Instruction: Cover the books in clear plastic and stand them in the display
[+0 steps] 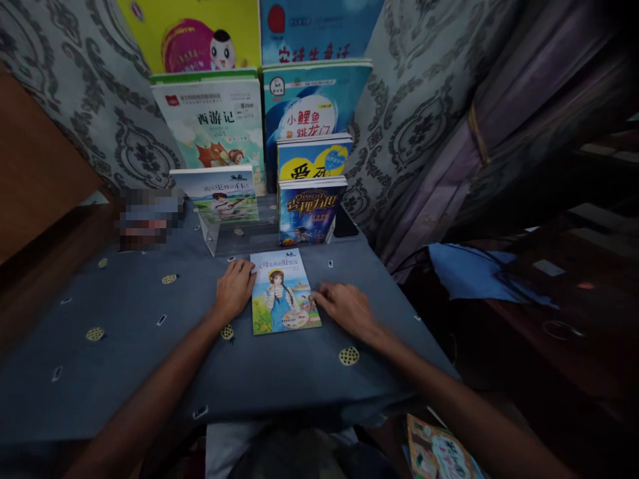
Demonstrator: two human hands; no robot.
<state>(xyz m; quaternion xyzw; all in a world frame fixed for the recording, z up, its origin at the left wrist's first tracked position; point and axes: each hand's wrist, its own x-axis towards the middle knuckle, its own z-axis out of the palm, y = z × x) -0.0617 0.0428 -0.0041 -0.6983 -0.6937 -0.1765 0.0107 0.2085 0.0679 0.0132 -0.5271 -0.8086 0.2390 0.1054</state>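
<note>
A surface (124,359) draped in a grey-blue cloth with small yellow dots is seen, backed by a patterned curtain (419,100). At twelve o'clock, rows of standing books (259,133) are stacked in tiers on a clear stand (212,236), their covers turned toward the viewer.

Near the middle of the surface a thin book (283,291) is laid flat, cover up. Its long axis is run from six o'clock to twelve o'clock, tilted slightly so that the top edge is pointed toward eleven o'clock. The cover is shown with a figure in a blue dress on a green and yellow field beneath a pale sky, with a title line across the top.

The left hand (235,287) is rested at nine o'clock of the book, fingers close together and touching its left edge. The right hand (347,307) is laid at three o'clock, fingers loosely spread and touching the right edge. Nothing is gripped by either hand.
</note>
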